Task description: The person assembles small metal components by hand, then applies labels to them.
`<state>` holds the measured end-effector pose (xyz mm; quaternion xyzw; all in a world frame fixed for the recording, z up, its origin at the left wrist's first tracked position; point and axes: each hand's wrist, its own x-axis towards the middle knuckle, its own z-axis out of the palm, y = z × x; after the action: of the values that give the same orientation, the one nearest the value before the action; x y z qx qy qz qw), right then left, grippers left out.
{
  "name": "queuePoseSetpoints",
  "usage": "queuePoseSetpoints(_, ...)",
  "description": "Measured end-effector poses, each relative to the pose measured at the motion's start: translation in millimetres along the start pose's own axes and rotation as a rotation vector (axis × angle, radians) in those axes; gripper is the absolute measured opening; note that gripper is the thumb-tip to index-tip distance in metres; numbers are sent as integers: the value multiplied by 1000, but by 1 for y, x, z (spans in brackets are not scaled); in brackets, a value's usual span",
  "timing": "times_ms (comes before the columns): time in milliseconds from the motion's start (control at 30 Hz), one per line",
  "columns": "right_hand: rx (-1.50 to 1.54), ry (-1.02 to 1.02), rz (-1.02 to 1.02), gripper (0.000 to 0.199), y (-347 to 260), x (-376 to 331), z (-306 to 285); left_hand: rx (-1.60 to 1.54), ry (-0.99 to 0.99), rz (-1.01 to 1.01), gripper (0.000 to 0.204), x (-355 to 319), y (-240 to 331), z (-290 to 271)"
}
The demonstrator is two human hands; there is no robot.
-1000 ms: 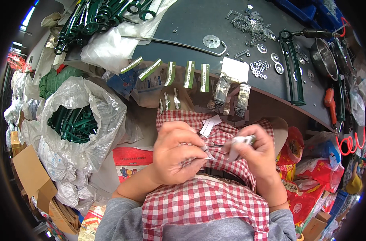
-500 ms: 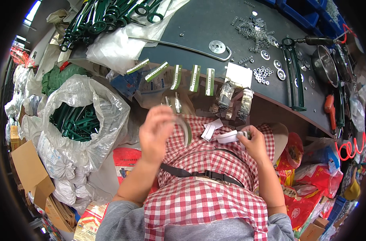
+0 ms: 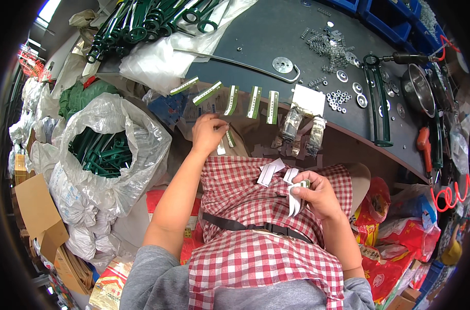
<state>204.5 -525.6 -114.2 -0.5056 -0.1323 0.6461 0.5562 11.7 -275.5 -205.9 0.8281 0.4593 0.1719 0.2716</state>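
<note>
My right hand [image 3: 317, 195] pinches a small stack of label strips [image 3: 295, 202] over my lap, their white sides showing and a little green near the fingertips. My left hand [image 3: 209, 134] is stretched forward over my left knee, its thumb and fingertips pressed together. Just below those fingertips are a green-and-white label strip [image 3: 229, 137] and a paler strip [image 3: 221, 148]; whatever the pinch holds is hidden. White slips of paper [image 3: 269, 172] lie on my red checked apron [image 3: 235, 181]. Several green-and-white labels [image 3: 254, 102] hang in a row along the table's front edge.
The dark table [image 3: 255, 36] bears green metal parts [image 3: 142, 23], a hooked rod [image 3: 235, 63], springs [image 3: 330, 49], washers and nuts [image 3: 338, 98]. At left stands a plastic bag of green parts [image 3: 100, 152]. A steel bowl [image 3: 418, 90] and red-handled tool [image 3: 424, 144] are at right.
My left hand has moved forward to the knee, and the curved strip it carried no longer shows plainly. The right hand has turned and come down slightly, its strips now pointing downward.
</note>
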Motion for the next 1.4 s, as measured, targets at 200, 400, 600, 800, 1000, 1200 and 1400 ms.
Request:
queuePoseSetpoints(200,34,-308,152,29,3,-22,15,321,94,159,18,-2,8,-6)
queuePoseSetpoints(400,112,-73,-59,22,-6,-24,18,149,169,256,14,-29,53,-18)
queuePoseSetpoints(600,45,43,-323,19,-39,-20,47,-1056,-491,101,16,-84,159,-60)
queuePoseSetpoints(800,-69,-17,-380,24,-51,-31,64,-1102,-504,273,11,-78,169,-74)
queuePoseSetpoints(1000,-44,-96,-247,22,-61,-37,67,-911,-585,507,8,-63,178,-89)
queuePoseSetpoints(1200,-96,-127,-212,17,-67,-44,66,-895,-504,583,8,-68,178,-82)
queuePoseSetpoints(1400,-20,-177,-152,17,-66,-42,64,-1051,-499,541,9,-73,179,-77)
